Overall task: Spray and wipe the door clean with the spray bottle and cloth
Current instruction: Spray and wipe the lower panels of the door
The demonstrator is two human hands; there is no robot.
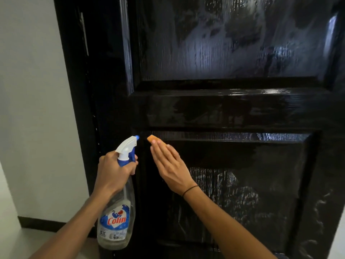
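A glossy black panelled door (233,109) fills the view, with wet streaks and smears on its upper and lower panels. My left hand (113,171) grips the neck of a clear spray bottle (116,221) with a white and blue trigger head, its nozzle pointing at the door. My right hand (169,165) lies flat with straight fingers and presses an orange cloth (154,139) against the top left corner of the lower panel. Only a small corner of the cloth shows past my fingertips.
The black door frame (78,90) runs down the left side next to a white wall (31,109). A dark skirting board (41,224) meets a pale floor at the lower left. A black band sits on my right wrist.
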